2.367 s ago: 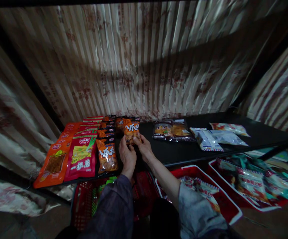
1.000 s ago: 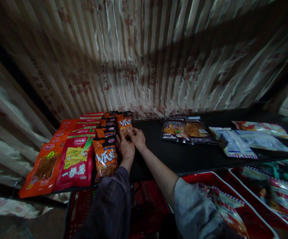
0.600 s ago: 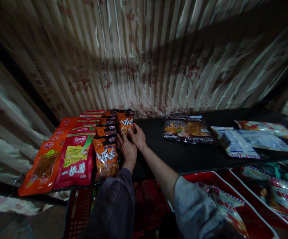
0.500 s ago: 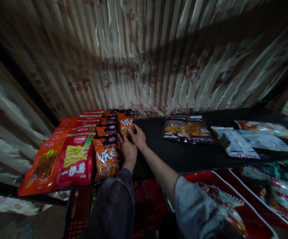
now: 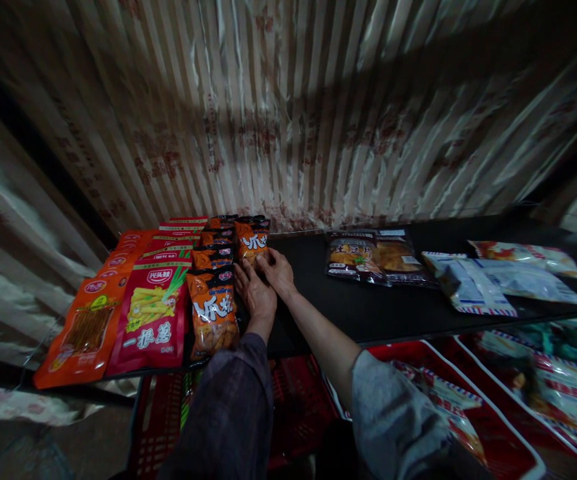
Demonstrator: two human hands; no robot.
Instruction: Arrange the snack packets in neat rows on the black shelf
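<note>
On the black shelf (image 5: 313,293), an orange-and-black snack bag (image 5: 252,237) lies at the back, to the right of a row of matching bags. My left hand (image 5: 257,293) touches its lower left end, fingers closed against the wrapper. Against its lower right corner, my right hand (image 5: 277,272) has its fingers curled in. Both hands grip the bag, and its bottom edge is hidden behind them. The front bag of the neighbouring row (image 5: 213,313) lies just left of my left hand. Several pink snack bags (image 5: 151,317) and orange snack bags (image 5: 83,327) overlap in rows further left.
Brown potato-chip bags (image 5: 351,259) lie right of my hands, with white-and-blue bags (image 5: 473,283) beyond. Below the shelf's front edge stand a red basket (image 5: 298,400) and two more, including a white-rimmed basket (image 5: 518,443) holding snack bags. A striped, wrinkled sheet (image 5: 278,120) hangs behind.
Both hands have carried the orange snack bag left and back, setting it beside the matching row. Over the last half second they have stayed almost still on it. The view has shifted slightly.
</note>
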